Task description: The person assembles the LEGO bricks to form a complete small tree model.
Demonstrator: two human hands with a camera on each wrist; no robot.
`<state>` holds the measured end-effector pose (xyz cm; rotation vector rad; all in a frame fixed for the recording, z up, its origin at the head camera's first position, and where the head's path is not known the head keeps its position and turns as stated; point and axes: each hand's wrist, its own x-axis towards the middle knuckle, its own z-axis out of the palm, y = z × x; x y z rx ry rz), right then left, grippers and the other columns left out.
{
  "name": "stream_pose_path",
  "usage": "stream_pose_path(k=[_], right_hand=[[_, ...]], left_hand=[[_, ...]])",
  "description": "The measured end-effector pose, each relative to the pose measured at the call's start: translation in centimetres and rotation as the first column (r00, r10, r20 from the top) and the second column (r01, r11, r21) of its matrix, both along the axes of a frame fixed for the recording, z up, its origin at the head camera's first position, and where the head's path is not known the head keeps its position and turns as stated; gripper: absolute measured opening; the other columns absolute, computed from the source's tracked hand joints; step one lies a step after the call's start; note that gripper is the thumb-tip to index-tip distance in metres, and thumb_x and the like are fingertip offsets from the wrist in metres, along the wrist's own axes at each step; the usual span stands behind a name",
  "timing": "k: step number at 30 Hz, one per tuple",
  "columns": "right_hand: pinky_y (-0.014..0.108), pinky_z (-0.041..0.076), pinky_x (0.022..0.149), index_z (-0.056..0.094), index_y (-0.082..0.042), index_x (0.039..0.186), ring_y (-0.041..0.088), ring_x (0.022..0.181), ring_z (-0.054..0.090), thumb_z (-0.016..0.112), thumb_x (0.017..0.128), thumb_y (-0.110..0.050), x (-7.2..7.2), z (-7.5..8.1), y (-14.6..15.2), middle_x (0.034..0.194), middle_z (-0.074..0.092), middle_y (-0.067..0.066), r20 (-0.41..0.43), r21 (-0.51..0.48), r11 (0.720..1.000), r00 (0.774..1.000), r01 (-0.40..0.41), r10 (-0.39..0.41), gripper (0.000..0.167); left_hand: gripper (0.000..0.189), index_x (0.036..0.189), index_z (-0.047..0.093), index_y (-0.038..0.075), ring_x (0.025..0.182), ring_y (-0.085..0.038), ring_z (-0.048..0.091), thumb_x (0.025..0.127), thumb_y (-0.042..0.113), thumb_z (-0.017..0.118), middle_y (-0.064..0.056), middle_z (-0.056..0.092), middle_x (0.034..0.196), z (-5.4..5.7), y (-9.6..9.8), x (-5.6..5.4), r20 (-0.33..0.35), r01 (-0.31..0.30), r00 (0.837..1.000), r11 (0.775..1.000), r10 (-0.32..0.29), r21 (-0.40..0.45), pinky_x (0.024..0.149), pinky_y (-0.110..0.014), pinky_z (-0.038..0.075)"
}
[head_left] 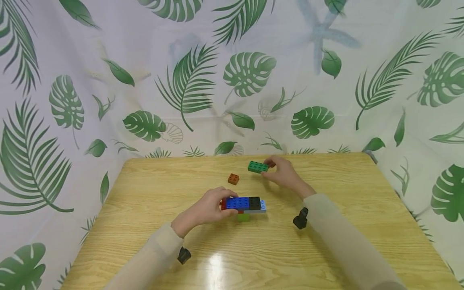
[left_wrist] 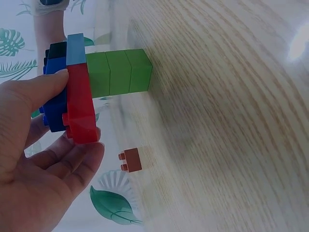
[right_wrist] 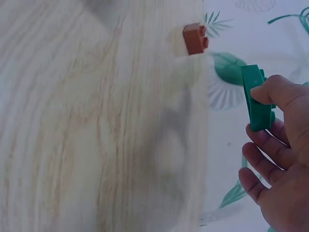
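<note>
My left hand (head_left: 210, 206) grips the left end of a brick build, thumb on the near side and fingers on the far side. Its top layer is a blue brick (head_left: 237, 202) beside a black brick (head_left: 255, 203). Below them lie a red brick (left_wrist: 81, 104) and a light blue brick (head_left: 263, 206). A green stack (left_wrist: 110, 72) stands under these and reaches down to the table. My right hand (head_left: 284, 173) pinches a dark green eight-stud brick (head_left: 257, 166) between thumb and fingers, held above the table. In the right wrist view its studs face away from the tabletop.
A small brown brick (head_left: 233, 179) sits studs up on the wooden table (head_left: 163, 177), between the build and the dark green brick. Behind the table's far edge hangs a leaf-patterned cloth (head_left: 203, 137), which also runs along both sides.
</note>
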<state>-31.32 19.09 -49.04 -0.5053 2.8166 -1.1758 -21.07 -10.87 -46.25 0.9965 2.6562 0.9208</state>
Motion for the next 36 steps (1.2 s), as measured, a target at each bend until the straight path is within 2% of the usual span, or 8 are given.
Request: stream_pose_path(k=[7, 13, 18, 23, 28, 36], right_hand=[[0.057, 0.05, 0.101, 0.066, -0.001, 0.127, 0.042, 0.118, 0.062, 0.078, 0.094, -0.021, 2.4, 2.2, -0.9, 0.123, 0.07, 0.019, -0.053, 0.0, 0.996, 0.995, -0.089, 0.089, 0.04], [0.055, 0.052, 0.098, 0.068, -0.004, 0.124, 0.034, 0.115, 0.063, 0.08, 0.093, -0.02, 4.1, 3.5, -1.5, 0.121, 0.07, 0.014, -0.077, -0.003, 0.991, 0.988, -0.133, 0.133, 0.037], [0.047, 0.05, 0.09, 0.07, -0.01, 0.122, 0.027, 0.111, 0.061, 0.081, 0.093, -0.021, 5.3, 4.1, -1.7, 0.118, 0.07, 0.008, -0.096, 0.019, 0.986, 0.982, -0.163, 0.164, 0.033], [0.043, 0.049, 0.089, 0.071, -0.013, 0.12, 0.022, 0.108, 0.06, 0.081, 0.093, -0.022, 6.3, 4.5, -1.9, 0.114, 0.07, 0.003, -0.124, 0.024, 0.974, 0.966, -0.225, 0.226, 0.03], [0.044, 0.05, 0.088, 0.071, -0.013, 0.12, 0.023, 0.108, 0.06, 0.081, 0.093, -0.019, 7.2, 4.8, -2.1, 0.115, 0.072, 0.002, -0.142, 0.014, 0.957, 0.947, -0.289, 0.288, 0.03], [0.038, 0.05, 0.085, 0.072, -0.011, 0.121, 0.019, 0.105, 0.061, 0.082, 0.092, -0.018, 8.4, 4.5, -2.4, 0.115, 0.072, 0.002, -0.141, 0.039, 0.944, 0.934, -0.327, 0.329, 0.032]], left_hand=[[0.044, 0.135, 0.068, 0.01, 0.087, -0.016, 0.056, 0.096, 0.026, 0.079, -0.007, 0.07, 0.116, -0.2, 0.0, 0.1, -0.004, -0.004, 1.0, 1.0, 0.004, 0.002, 0.073, -0.027, 0.045], [0.043, 0.134, 0.067, 0.007, 0.088, -0.017, 0.058, 0.097, 0.026, 0.079, -0.007, 0.07, 0.114, -0.2, 0.0, 0.1, -0.008, -0.008, 1.0, 1.0, 0.008, 0.013, 0.075, -0.028, 0.047], [0.042, 0.132, 0.067, 0.005, 0.087, -0.016, 0.058, 0.097, 0.026, 0.079, -0.007, 0.07, 0.112, -0.2, 0.0, 0.1, -0.02, -0.01, 1.0, 1.0, 0.01, 0.024, 0.076, -0.028, 0.048], [0.042, 0.132, 0.067, 0.005, 0.086, -0.015, 0.057, 0.097, 0.026, 0.079, -0.007, 0.07, 0.113, -0.3, -0.1, 0.1, -0.021, -0.013, 1.0, 0.999, 0.013, 0.032, 0.075, -0.027, 0.048], [0.044, 0.133, 0.067, 0.004, 0.088, -0.016, 0.058, 0.097, 0.026, 0.079, -0.01, 0.07, 0.116, -0.2, -0.2, 0.1, -0.017, -0.02, 1.0, 0.999, 0.021, 0.042, 0.075, -0.026, 0.048], [0.041, 0.129, 0.067, 0.002, 0.087, -0.016, 0.057, 0.096, 0.025, 0.079, -0.01, 0.069, 0.113, -0.3, -0.2, 0.2, -0.032, -0.013, 0.999, 0.998, 0.015, 0.065, 0.074, -0.023, 0.047]])
